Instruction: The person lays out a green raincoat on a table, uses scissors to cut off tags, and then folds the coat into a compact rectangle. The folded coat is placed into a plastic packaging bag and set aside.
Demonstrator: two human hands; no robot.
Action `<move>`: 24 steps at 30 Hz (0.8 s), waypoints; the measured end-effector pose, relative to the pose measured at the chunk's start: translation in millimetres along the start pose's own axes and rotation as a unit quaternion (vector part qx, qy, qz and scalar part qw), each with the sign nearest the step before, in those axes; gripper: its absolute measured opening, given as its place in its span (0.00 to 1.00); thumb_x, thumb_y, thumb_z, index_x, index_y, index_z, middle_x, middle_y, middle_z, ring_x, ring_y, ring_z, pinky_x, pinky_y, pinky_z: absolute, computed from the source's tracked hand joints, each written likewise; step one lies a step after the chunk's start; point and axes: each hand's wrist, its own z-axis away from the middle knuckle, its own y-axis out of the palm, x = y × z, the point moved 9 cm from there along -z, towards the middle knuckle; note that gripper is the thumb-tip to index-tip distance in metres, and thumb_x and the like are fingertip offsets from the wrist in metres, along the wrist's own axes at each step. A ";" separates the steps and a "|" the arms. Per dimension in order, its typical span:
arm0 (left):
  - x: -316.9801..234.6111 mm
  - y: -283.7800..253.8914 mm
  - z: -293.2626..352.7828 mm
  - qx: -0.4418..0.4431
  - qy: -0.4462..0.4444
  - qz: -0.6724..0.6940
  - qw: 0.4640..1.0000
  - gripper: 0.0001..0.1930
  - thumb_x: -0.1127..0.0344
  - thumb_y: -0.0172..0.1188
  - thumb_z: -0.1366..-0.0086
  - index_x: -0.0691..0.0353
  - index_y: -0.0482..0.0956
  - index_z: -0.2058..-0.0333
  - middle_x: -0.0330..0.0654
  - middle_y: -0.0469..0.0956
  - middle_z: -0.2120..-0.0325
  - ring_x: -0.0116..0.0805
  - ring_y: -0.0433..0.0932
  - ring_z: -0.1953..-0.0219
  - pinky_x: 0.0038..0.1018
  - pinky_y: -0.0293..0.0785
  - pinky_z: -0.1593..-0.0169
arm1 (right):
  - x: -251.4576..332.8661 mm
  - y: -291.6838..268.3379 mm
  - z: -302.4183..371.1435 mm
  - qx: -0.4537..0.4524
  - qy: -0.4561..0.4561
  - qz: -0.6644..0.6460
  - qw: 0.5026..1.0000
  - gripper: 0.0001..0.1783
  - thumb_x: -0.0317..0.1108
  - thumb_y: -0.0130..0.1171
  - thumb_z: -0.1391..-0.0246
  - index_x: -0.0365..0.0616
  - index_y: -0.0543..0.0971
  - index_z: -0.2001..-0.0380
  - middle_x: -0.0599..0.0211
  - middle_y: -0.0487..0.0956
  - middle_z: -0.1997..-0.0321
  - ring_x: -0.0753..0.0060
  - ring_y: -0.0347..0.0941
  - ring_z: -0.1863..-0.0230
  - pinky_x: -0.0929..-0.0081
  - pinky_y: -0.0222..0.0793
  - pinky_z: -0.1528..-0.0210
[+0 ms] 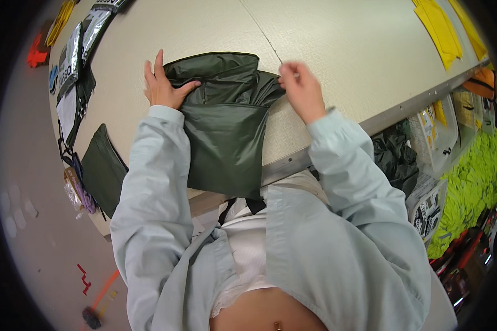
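Observation:
A shiny dark green fabric pouch (223, 146) lies before me, its lower end over the table's near edge with a black strap (255, 206) below it. Folded dark green fabric (221, 74) shows above the pouch's mouth. My left hand (165, 85) is open at the upper left of this fabric, thumb lying on it and the other fingers stretched upward. At the fabric's upper right edge, my right hand (302, 91) is closed in a pinch, slightly blurred, with the fingertips at the fabric's corner.
Another dark green pouch (102, 168) lies on the table at left. Silver and black packages (74, 55) line the far left edge. Yellow folded pieces (439, 30) are at the far right. Below the table's right edge are bins (433, 135) and bright yellow-green fabric (469, 187).

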 end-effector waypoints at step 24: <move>-62.9 19.3 44.0 0.220 0.132 0.079 0.963 0.36 0.45 0.67 0.56 0.63 0.68 0.53 0.51 0.70 0.59 0.47 0.70 0.56 0.34 0.68 0.52 | 55.1 68.9 -41.1 0.239 -0.040 0.098 0.965 0.36 0.56 0.53 0.52 0.35 0.70 0.49 0.52 0.66 0.43 0.58 0.59 0.39 0.68 0.57 0.42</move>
